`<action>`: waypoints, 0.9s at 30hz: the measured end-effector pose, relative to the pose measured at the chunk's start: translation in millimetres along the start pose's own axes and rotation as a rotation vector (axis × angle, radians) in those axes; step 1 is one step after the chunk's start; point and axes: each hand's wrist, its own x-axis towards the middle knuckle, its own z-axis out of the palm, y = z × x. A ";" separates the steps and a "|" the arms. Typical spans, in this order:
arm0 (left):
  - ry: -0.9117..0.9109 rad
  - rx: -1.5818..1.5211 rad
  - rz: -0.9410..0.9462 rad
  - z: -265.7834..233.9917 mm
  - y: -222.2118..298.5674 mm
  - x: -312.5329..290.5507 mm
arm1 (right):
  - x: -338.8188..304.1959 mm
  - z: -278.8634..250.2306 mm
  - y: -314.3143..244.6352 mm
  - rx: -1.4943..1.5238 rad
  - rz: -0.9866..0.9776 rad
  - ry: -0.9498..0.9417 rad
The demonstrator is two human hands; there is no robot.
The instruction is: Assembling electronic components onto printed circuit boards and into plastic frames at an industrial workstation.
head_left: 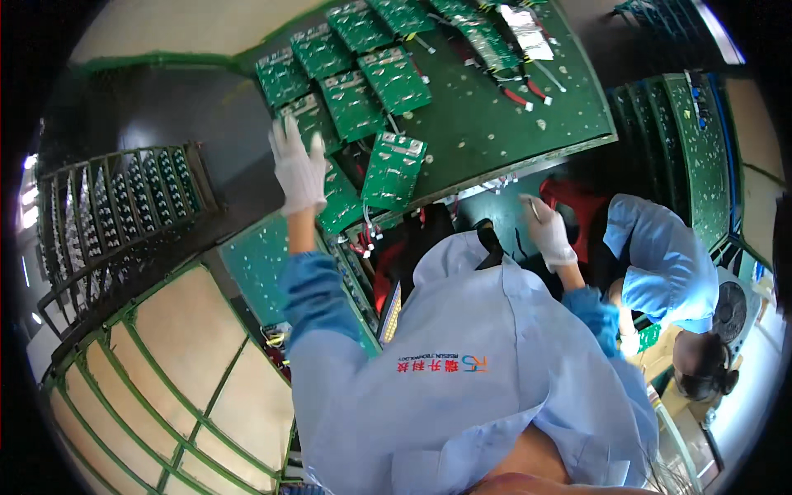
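My left hand (299, 172), in a white glove, reaches over the left edge of the bench with its fingers stretched out and apart. It is nearest to a green circuit board (308, 117) and seems to touch or hover over its edge; which of the two I cannot tell. Beside it, another circuit board (394, 172) lies tilted near the front edge, with a white-plugged cable hanging from it. My right hand (548, 233), also gloved, is held near my lap with its fingers drawn together. A thin tip shows at its fingers, too small to name.
Several more boards cover the far left of the green bench (503, 124), and red-and-black cables (518, 97) trail from those at the back. A co-worker in blue (668, 264) sits close on my right. Racks of parts (115, 206) stand to the left.
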 end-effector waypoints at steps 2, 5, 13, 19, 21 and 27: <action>-0.029 -0.032 -0.279 32.5 -46.6 -68.1 | 46.4 50.5 -22.4 0.192 0.008 -0.131; -0.090 -0.253 -0.376 55.7 -43.9 -119.1 | 94.6 113.6 -56.9 0.125 0.119 -0.256; -0.094 -0.470 -0.759 64.3 -77.1 -134.4 | 117.7 188.4 -111.5 0.402 0.434 -0.311; -0.188 -0.541 -0.563 45.5 -80.6 -125.2 | 114.2 182.2 -136.0 0.476 0.394 -0.280; -0.221 -0.528 -0.561 44.0 -72.7 -127.9 | 124.1 188.3 -113.2 0.435 0.461 -0.269; -0.302 -0.542 -0.614 16.6 -37.2 -115.9 | 116.9 195.6 -94.8 0.210 0.193 0.078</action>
